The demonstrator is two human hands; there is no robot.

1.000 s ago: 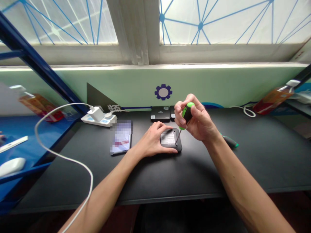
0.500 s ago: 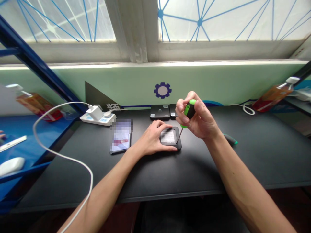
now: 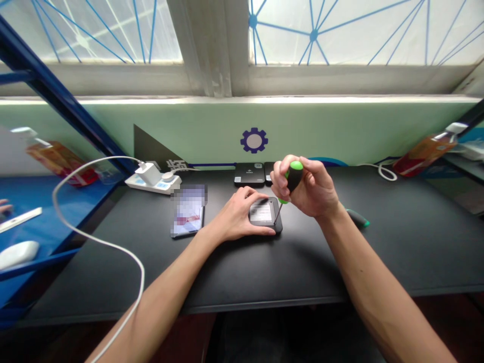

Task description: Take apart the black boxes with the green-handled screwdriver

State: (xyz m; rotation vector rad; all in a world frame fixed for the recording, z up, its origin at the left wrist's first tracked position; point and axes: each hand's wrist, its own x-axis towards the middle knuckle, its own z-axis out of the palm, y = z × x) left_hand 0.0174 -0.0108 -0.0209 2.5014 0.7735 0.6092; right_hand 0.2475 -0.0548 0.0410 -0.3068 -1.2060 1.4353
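Note:
My left hand point(image 3: 240, 214) grips a small black box-shaped device point(image 3: 279, 229) that lies flat on the black table, thumb along its near edge and fingers along the far one. A pale label point(image 3: 261, 212) shows on the device's upper face. In my right hand point(image 3: 308, 189) is a screwdriver point(image 3: 295, 176) with a black and green handle, the fingers wrapped round it. Its thin shaft slants down to the device's near right corner. Whether the tip sits in a screw is too small to tell.
Left of my hand lies a phone point(image 3: 189, 212). Behind it stands a power strip point(image 3: 153, 181) with a white charger and a cable point(image 3: 109, 243) crossing my left forearm. Black boxes point(image 3: 249, 174) sit by the wall. A green-and-black tool point(image 3: 357, 218) lies beyond my right wrist. Another person's hand point(image 3: 4, 206) shows far left.
My right hand has turned at the wrist and sunk slightly, and the screwdriver handle stands more upright. My left hand and the device stay where they were.

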